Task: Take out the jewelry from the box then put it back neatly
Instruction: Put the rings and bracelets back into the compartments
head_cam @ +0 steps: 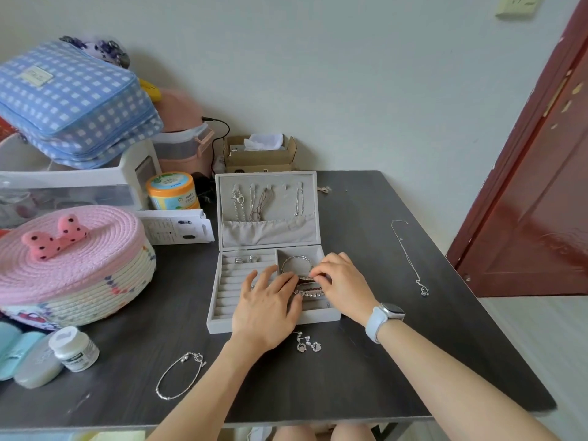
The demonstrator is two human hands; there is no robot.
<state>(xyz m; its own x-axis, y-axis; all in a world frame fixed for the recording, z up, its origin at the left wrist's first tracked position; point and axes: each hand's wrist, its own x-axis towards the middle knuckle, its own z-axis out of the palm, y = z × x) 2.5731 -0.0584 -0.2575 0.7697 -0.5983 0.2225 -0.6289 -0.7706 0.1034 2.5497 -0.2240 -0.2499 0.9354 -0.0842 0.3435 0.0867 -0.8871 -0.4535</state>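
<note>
A grey velvet jewelry box [216, 316] lies open on the dark table, its lid upright with several chains [251, 202] hanging inside. Two rings [246, 259] sit in the ring slots at the left. A silver bangle [297, 264] lies in the right compartment. My left hand [265, 308] rests over the box's front, fingers spread, touching a sparkly bracelet [310, 293]. My right hand [342, 286] pinches a bracelet at the divider. On the table lie a thin bracelet [179, 375], earrings [307, 343] and a long necklace [410, 259].
A pink-lidded woven basket [70, 265] stands at the left, with a white bottle [74, 348] and pastel cases [25, 358] in front of it. Behind are a blue checked bag [73, 103], an orange jar [171, 189] and a cardboard box [259, 154]. A red door [541, 186] is at the right.
</note>
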